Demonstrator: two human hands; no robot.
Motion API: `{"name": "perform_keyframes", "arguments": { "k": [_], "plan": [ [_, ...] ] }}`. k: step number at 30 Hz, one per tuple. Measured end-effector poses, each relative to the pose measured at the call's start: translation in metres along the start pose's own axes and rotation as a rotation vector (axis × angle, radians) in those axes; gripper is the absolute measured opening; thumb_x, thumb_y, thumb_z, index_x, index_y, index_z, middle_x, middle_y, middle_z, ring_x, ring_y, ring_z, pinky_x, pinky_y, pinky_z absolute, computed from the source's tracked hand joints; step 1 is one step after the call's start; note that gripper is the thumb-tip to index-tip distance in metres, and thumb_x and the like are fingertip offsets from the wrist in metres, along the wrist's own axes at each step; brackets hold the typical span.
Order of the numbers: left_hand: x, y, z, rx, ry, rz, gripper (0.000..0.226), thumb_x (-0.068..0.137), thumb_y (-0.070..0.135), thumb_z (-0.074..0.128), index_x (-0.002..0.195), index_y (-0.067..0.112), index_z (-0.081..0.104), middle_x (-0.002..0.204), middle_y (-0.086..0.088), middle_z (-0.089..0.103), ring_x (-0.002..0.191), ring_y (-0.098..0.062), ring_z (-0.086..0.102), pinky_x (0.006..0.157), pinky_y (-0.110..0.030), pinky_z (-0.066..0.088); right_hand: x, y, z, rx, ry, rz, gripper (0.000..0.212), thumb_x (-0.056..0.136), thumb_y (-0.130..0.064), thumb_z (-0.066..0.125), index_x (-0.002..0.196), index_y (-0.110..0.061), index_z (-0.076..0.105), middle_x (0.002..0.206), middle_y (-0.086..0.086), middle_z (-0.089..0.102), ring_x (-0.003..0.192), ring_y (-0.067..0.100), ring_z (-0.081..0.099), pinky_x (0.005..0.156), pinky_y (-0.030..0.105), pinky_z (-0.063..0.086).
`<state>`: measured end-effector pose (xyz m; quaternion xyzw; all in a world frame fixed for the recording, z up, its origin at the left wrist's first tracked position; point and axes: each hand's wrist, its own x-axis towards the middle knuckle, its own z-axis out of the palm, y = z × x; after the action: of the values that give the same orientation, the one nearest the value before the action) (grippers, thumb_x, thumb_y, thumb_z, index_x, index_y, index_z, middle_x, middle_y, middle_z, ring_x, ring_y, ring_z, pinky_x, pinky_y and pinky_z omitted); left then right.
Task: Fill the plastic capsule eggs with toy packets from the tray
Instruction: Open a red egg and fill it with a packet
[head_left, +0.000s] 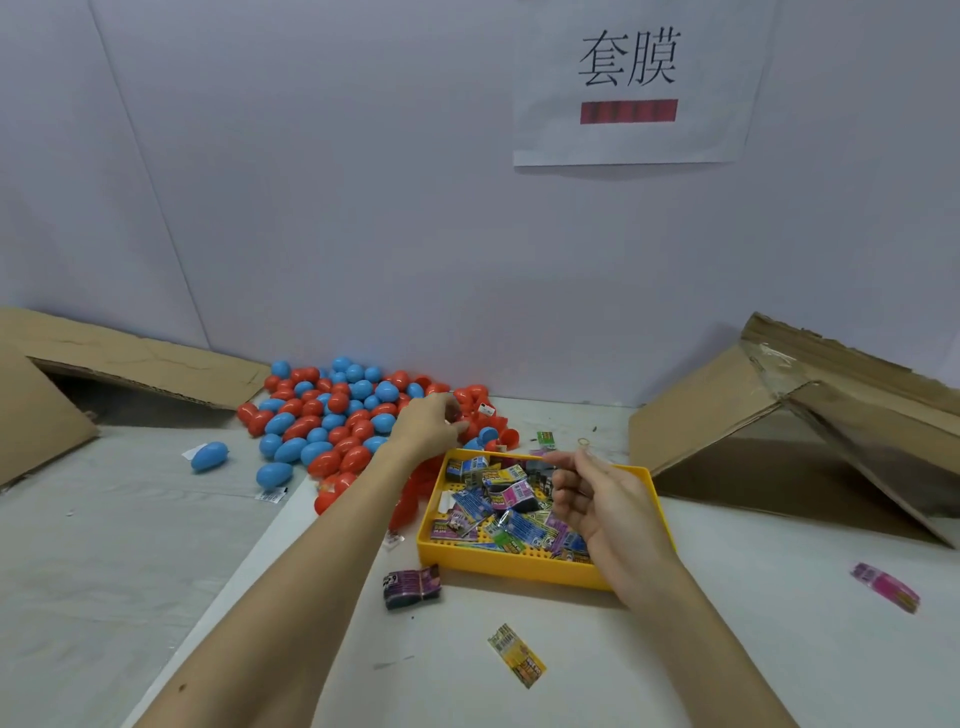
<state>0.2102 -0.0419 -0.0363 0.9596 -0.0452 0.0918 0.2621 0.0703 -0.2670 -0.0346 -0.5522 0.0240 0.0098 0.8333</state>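
with the left hand (428, 423) curled on a red piece in the capsule eggs (332, 415) heap at mid-frame and the right hand (587, 493) loose and empty over the yellow tray (519, 569) of toy packets (511, 493), pinch one single packet, avoiding tangled neighbours.
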Motion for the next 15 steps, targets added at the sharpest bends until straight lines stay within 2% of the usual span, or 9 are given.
{"name": "perform_keyframes", "arguments": {
  "k": [4,8,10,13,15],
  "plan": [
    [0.002,0.003,0.003,-0.073,0.009,0.1,0.031,0.088,0.02,0.078,0.116,0.01,0.067,0.112,-0.005,0.071,0.103,-0.019,0.065,0.091,-0.033,0.056,-0.001,0.0,0.002,-0.013,-0.003,-0.001,0.036,0.109,-0.023,0.048,0.104,-0.003,0.077,0.073,0.004,0.066,0.063,0.01,0.062,0.059,0.022,0.055],
    [0.003,0.006,0.009,-0.083,-0.006,0.185,0.045,0.088,0.014,0.077,0.131,0.013,0.062,0.117,-0.004,0.067,0.102,-0.015,0.062,0.088,-0.027,0.054,-0.002,0.0,0.001,-0.013,0.006,-0.002,0.036,0.109,-0.024,0.049,0.105,-0.002,0.077,0.073,0.004,0.066,0.064,0.01,0.062,0.061,0.023,0.055],
    [0.006,0.008,0.01,-0.035,-0.043,0.226,0.045,0.09,0.014,0.074,0.133,0.017,0.063,0.12,-0.003,0.064,0.103,-0.013,0.059,0.085,-0.023,0.049,-0.002,-0.001,0.001,-0.022,0.004,0.001,0.035,0.109,-0.024,0.049,0.105,-0.002,0.077,0.074,0.004,0.066,0.064,0.01,0.062,0.062,0.024,0.055],
    [0.005,0.01,0.011,-0.041,-0.073,0.242,0.04,0.09,0.012,0.073,0.129,0.018,0.064,0.122,-0.002,0.066,0.109,-0.014,0.06,0.091,-0.026,0.052,-0.001,-0.001,0.001,-0.019,0.002,0.009,0.036,0.109,-0.024,0.049,0.106,-0.001,0.076,0.073,0.004,0.066,0.064,0.01,0.062,0.062,0.024,0.055],
    [-0.003,0.013,0.008,-0.091,-0.025,0.245,0.04,0.09,0.01,0.073,0.129,0.015,0.064,0.121,-0.004,0.068,0.11,-0.016,0.062,0.096,-0.032,0.054,-0.001,-0.001,0.001,0.004,-0.004,0.016,0.036,0.109,-0.023,0.048,0.108,0.001,0.075,0.073,0.004,0.066,0.063,0.01,0.062,0.06,0.023,0.055]
  ]
}}
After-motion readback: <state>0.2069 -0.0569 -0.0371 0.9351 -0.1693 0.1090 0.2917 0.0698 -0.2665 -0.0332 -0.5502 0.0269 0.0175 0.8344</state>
